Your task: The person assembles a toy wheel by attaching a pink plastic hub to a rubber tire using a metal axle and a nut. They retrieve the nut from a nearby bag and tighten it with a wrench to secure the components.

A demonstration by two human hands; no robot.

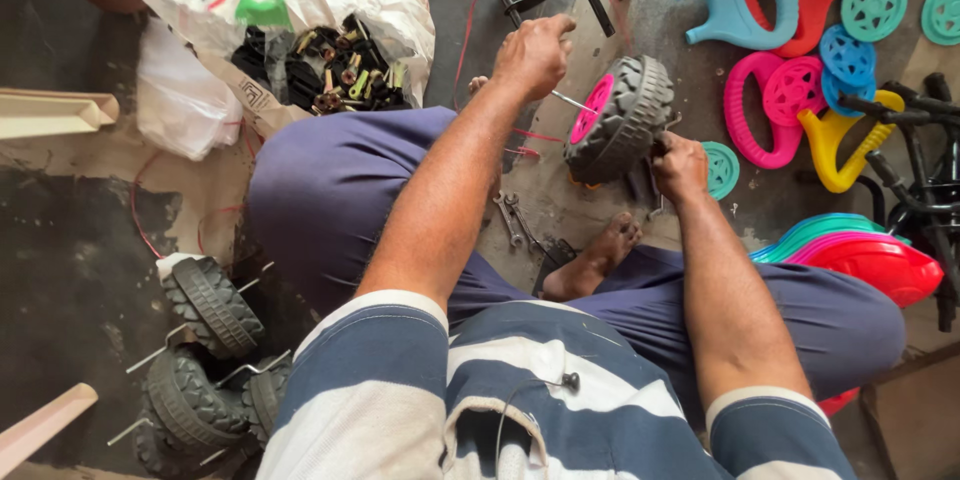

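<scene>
Seated assembly of a toy wheel, seen from the worker's head, read left to right. At far left on the floor lies a cluster of finished black wheels (205, 360), each with a metal axle pin projecting; above them, an open white sack (330, 0) holds dark bolts and small fittings. The left hand (533, 55) is clenched at the outer end of a thin metal axle rod (572, 102), though whether the fingers also enclose a small tool cannot be told from this angle. The rod enters the pink hub of the black treaded wheel (622, 118), which stands on edge on the floor in front of the crossed legs. The right hand (680, 168) grips the lower right side of the tyre, steadying it. Spanners (512, 218) lie on the floor between the knees. At right are loose coloured plastic parts (790, 90) and a stack of seats (880, 265). The step in hand appears to be seating the axle in the hub; the next move likely calls for straight pressure along the rod while the tyre is held firm.
</scene>
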